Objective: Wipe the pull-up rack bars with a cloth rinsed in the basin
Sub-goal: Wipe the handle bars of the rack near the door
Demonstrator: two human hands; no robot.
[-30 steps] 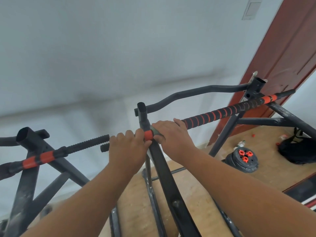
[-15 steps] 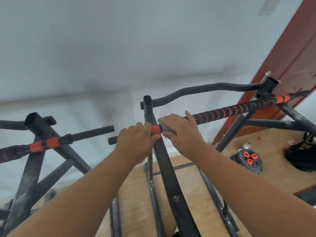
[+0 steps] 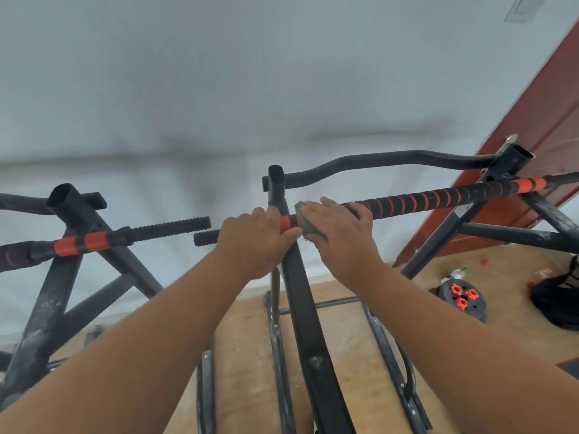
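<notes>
No text, label, brand or number is readable anywhere. The wall plate (image 3: 524, 7) far above the right hand (image 3: 340, 238) is blank. The bottle (image 3: 454, 275) lower right of that hand is too small to read.

Both forearms bare, reaching up and forward from the lower corners, converging toward the middle. Left hand (image 3: 253, 238) back-up, fingers curled over the bar (image 3: 438, 195) just left of the upright post, thumb tip pointing right beneath it. Right hand (image 3: 340, 234) just beside, slightly higher, palm down, fingers spread and bent over the same bar, pressing a grey-green cloth (image 3: 305, 222) against it. Hands near each other, not touching. Wrists nearly straight.
</notes>
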